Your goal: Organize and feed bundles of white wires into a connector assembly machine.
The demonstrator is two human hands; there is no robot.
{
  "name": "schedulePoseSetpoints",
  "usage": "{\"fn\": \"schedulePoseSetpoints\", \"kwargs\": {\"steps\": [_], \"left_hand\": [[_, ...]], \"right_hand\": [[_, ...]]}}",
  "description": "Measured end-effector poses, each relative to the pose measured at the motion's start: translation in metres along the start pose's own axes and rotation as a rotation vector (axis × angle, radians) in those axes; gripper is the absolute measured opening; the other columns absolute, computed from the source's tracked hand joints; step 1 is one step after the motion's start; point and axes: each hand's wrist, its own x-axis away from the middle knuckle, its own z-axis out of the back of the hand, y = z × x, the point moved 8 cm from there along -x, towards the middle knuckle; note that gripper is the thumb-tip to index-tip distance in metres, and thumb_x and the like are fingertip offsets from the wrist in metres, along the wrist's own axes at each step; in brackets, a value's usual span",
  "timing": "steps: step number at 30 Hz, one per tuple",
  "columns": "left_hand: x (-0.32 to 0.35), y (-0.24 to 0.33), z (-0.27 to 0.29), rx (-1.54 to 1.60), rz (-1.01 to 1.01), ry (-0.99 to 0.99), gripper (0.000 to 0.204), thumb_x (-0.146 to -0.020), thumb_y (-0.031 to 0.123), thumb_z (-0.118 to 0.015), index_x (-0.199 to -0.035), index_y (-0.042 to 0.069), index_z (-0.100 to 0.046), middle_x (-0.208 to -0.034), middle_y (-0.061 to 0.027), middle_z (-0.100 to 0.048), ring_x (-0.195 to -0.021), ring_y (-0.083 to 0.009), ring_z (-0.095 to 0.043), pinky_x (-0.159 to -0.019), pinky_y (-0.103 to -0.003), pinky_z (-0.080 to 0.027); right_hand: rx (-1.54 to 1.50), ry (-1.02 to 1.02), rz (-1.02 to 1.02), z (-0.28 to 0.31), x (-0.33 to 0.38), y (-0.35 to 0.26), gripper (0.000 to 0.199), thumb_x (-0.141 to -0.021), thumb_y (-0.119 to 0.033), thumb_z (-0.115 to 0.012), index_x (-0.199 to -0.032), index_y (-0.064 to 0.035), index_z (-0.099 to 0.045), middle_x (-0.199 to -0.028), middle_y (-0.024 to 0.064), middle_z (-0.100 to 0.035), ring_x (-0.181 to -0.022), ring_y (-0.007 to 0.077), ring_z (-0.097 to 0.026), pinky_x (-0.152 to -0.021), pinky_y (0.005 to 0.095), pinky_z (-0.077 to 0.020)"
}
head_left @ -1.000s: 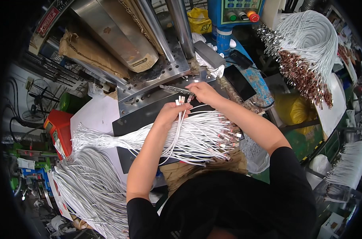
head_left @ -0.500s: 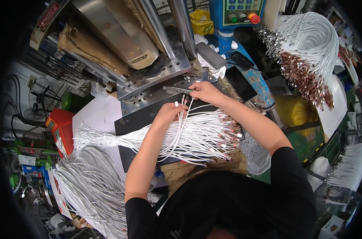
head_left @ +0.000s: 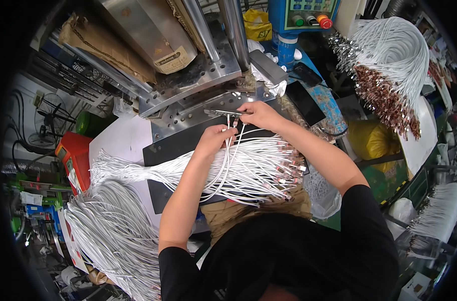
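Note:
My left hand (head_left: 214, 140) is closed in a pinch around a few white cables (head_left: 223, 165). Their small connector ends (head_left: 228, 120) point up at a narrow metal bar (head_left: 219, 112), one of them right at its lower edge. The bar's right end is gripped between the fingers of my right hand (head_left: 260, 115), and another cable hangs just below those fingers. Under both hands lies a thick bundle of white cables (head_left: 188, 173), its connector ends fanned out to the right. Whether the connectors sit inside the bar cannot be made out.
A steel press plate (head_left: 193, 86) with posts stands just beyond my hands. A control box (head_left: 309, 15) with buttons and a dark phone (head_left: 305, 104) are at the far right. Cable heaps lie lower left (head_left: 113, 236) and upper right (head_left: 389, 55).
My left hand has shifted slightly upward. A white connector that was by its thumb is now up against the metal bar. My right hand keeps hold of the bar, which has tilted a little.

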Motion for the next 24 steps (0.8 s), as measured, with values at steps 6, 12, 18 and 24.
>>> {"fn": "schedulePoseSetpoints", "kwargs": {"steps": [6, 12, 18, 24], "left_hand": [[0.008, 0.002, 0.008, 0.045, -0.049, 0.083, 0.018, -0.096, 0.024, -0.067, -0.094, 0.006, -0.071, -0.076, 0.0024, -0.066, -0.066, -0.0060, -0.057, -0.062, -0.021, -0.041], [0.004, 0.003, 0.022, -0.147, -0.062, 0.061, 0.025, -0.093, 0.028, -0.068, -0.087, 0.004, -0.071, -0.072, -0.0007, -0.066, -0.062, -0.0079, -0.058, -0.057, -0.022, -0.043], [0.004, -0.002, 0.017, -0.155, -0.061, 0.111, 0.026, -0.091, 0.028, -0.070, -0.080, 0.005, -0.069, -0.067, -0.0003, -0.064, -0.059, -0.0075, -0.056, -0.055, -0.022, -0.041], [0.006, -0.001, 0.016, -0.134, -0.072, 0.126, 0.025, -0.091, 0.027, -0.071, -0.081, 0.005, -0.070, -0.068, -0.0005, -0.065, -0.059, -0.0063, -0.055, -0.055, -0.021, -0.039]], "right_hand": [[0.033, -0.039, 0.007, 0.000, 0.010, -0.021, 0.044, -0.082, -0.029, -0.079, -0.110, 0.0030, -0.069, -0.090, 0.0111, -0.073, -0.076, 0.0121, -0.067, -0.070, 0.0279, -0.0509], [-0.054, -0.025, -0.044, 0.005, 0.000, -0.009, 0.049, -0.081, -0.035, -0.084, -0.108, 0.0023, -0.069, -0.090, 0.0104, -0.073, -0.078, 0.0119, -0.066, -0.072, 0.0277, -0.0503], [0.146, -0.129, 0.016, -0.009, 0.014, -0.029, 0.038, -0.085, -0.023, -0.081, -0.111, 0.0017, -0.067, -0.094, 0.0070, -0.073, -0.084, 0.0091, -0.064, -0.075, 0.0256, -0.0497], [0.074, -0.098, -0.025, -0.005, 0.012, -0.022, 0.036, -0.085, -0.020, -0.080, -0.110, 0.0021, -0.067, -0.094, 0.0063, -0.073, -0.083, 0.0086, -0.064, -0.074, 0.0257, -0.0493]]}}
